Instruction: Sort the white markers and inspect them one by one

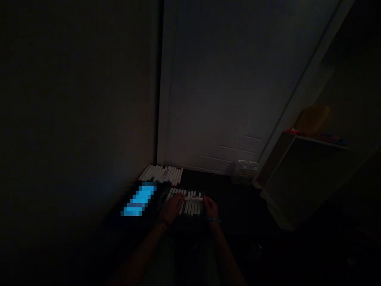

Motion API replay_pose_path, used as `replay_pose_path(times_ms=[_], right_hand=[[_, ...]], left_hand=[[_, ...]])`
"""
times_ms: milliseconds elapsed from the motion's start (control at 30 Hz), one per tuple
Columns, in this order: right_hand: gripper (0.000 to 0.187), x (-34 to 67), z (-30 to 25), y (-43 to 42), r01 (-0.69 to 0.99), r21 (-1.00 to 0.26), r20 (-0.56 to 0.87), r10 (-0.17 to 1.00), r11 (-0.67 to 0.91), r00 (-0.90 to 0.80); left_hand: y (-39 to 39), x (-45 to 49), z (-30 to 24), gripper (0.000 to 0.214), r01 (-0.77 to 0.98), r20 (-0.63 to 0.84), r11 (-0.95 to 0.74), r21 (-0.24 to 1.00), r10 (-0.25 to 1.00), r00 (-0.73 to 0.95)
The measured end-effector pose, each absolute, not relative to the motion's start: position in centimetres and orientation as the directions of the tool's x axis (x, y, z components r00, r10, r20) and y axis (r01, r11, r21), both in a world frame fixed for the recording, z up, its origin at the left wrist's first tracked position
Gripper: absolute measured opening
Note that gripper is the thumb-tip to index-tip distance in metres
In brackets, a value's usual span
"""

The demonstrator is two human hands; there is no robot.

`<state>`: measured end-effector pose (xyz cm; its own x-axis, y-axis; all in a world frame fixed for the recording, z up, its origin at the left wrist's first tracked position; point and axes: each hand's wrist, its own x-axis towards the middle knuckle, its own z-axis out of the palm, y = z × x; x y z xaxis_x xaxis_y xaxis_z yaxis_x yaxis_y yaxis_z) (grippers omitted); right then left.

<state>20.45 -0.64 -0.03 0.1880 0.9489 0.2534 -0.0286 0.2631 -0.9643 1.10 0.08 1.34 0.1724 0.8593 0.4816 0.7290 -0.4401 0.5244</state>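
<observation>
A white marker (pixel 194 199) lies crosswise between my two hands, above a case of white markers (pixel 193 208). My left hand (pixel 174 205) pinches its left end, the fingers closed. At its right end, my right hand (pixel 210 207) is closed on it too. Under the hands, the markers in the case stand side by side in a row, some with coloured ends. Part of the row is hidden behind my left hand. The case's clear edge (pixel 162 198) shows faintly in the dim light.
A further row of white markers (pixel 162 174) lies at the back left of the dark table (pixel 238 210). A brightly lit, pixelated screen (pixel 139 200) is at the left. Two clear bottles (pixel 246 173) stand by the wall. A shelf unit (pixel 285 178) rises at the right.
</observation>
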Motion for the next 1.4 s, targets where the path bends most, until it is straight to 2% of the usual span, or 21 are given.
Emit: replay_pose_path(times_ms=[267,633,900,1133,1400], right_hand=[[0.037,20.4,-1.2,-0.1,0.012,-0.965,0.259,0.945,0.262,0.201],[0.028,20.3,-1.2,-0.3,0.149,-0.948,0.310,0.924,0.282,0.223],[0.030,20.2,-0.8,-0.5,0.153,-0.942,0.329,0.910,0.298,0.253],[0.031,20.3,-1.0,-0.4,0.156,-0.946,0.316,0.916,0.284,0.248],[0.031,20.4,-0.8,-0.5,0.160,-0.946,0.315,0.916,0.282,0.249]], left_hand=[[0.3,1.0,1.1,0.027,0.736,0.456,-0.422,0.528,0.873,0.174],[0.2,0.9,0.9,0.029,0.737,0.486,-0.454,0.500,0.852,0.195],[0.0,1.0,1.2,0.029,0.762,0.453,-0.427,0.488,0.869,0.197],[0.0,0.9,1.5,0.031,0.791,0.353,-0.353,0.500,0.917,0.186],[-0.2,1.0,1.6,0.033,0.774,0.394,-0.380,0.507,0.901,0.184]])
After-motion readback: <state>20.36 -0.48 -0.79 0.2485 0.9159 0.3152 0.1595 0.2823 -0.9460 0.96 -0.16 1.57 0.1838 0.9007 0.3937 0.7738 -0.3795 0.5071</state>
